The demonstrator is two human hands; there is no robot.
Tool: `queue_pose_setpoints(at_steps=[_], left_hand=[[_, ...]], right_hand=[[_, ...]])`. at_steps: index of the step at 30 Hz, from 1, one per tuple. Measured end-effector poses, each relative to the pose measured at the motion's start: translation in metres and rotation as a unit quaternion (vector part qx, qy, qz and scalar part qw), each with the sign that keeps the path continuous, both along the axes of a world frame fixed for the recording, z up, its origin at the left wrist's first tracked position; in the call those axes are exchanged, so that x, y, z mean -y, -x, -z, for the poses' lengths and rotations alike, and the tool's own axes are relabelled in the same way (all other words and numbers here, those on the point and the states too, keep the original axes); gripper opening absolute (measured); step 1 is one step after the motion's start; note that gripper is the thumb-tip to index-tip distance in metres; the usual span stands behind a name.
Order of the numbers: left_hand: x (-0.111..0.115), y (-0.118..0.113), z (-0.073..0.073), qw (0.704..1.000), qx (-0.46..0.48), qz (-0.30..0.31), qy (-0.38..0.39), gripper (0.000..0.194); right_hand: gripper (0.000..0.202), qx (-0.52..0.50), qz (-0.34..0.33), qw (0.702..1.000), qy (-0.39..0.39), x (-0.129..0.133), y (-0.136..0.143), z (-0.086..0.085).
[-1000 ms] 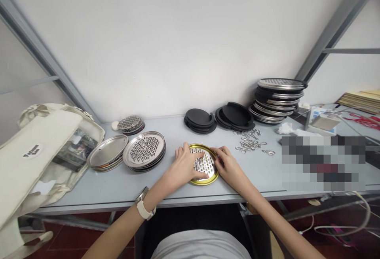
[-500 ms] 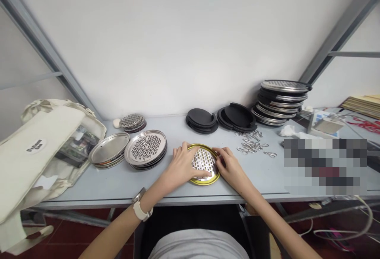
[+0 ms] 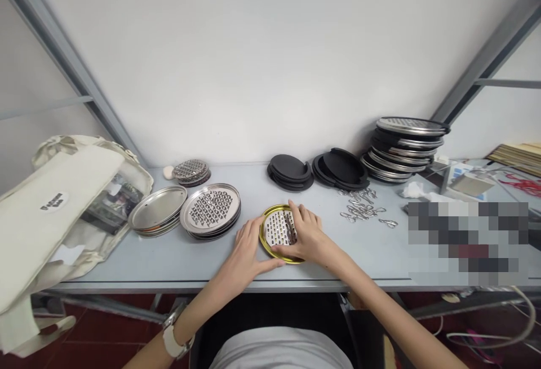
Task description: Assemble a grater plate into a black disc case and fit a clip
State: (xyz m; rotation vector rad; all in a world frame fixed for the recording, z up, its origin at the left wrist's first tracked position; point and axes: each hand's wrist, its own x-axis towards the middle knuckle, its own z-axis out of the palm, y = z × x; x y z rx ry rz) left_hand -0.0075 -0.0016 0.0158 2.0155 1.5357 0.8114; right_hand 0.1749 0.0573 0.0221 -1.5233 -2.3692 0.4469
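A round silver grater disc (image 3: 276,228) with rows of raised holes lies within a gold-rimmed round plate (image 3: 262,238) on the table in front of me. My right hand (image 3: 310,236) spans the disc's right side, thumb at the near edge and fingers at the far edge, gripping it. Beside the plate's left rim is my left hand (image 3: 247,250), its thumb stretched out apart from the fingers; whether the fingertips touch the rim I cannot tell. To the left stands a stack of larger grater discs (image 3: 211,211), next to plain metal plates (image 3: 158,211).
Small grater discs (image 3: 191,170) sit at the back left. Black round holders (image 3: 289,169) and larger black holders (image 3: 342,167) stand by the wall. Metal clips (image 3: 361,208) lie scattered before a tall disc stack (image 3: 406,146). A cream bag (image 3: 76,189) covers the left end.
My left hand has moved off the disc to the plate's left side, its thumb lifted away. My right hand has come over the disc from the right rim.
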Motion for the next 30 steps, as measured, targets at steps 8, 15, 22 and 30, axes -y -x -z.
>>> queue_pose_setpoints(at_steps=[8, 15, 22, 30], left_hand=[[0.001, 0.003, 0.003, 1.0, 0.018, 0.0, -0.025, 0.048], [0.0, 0.002, 0.004, 0.999, 0.041, -0.012, -0.027, 0.046], [-0.001, 0.003, 0.008, 0.998, 0.041, -0.011, -0.039, 0.046], [0.001, 0.002, 0.005, 0.998, 0.01, -0.016, -0.055, 0.046]], right_hand=[[0.115, 0.066, 0.024, 0.995, 0.073, 0.004, 0.006, -0.007], [0.108, 0.035, 0.035, 0.999, -0.008, 0.003, 0.013, -0.002], [0.096, 0.037, 0.06, 0.998, -0.006, 0.004, 0.02, -0.005], [0.092, 0.023, 0.063, 0.998, 0.002, 0.005, 0.021, -0.007]])
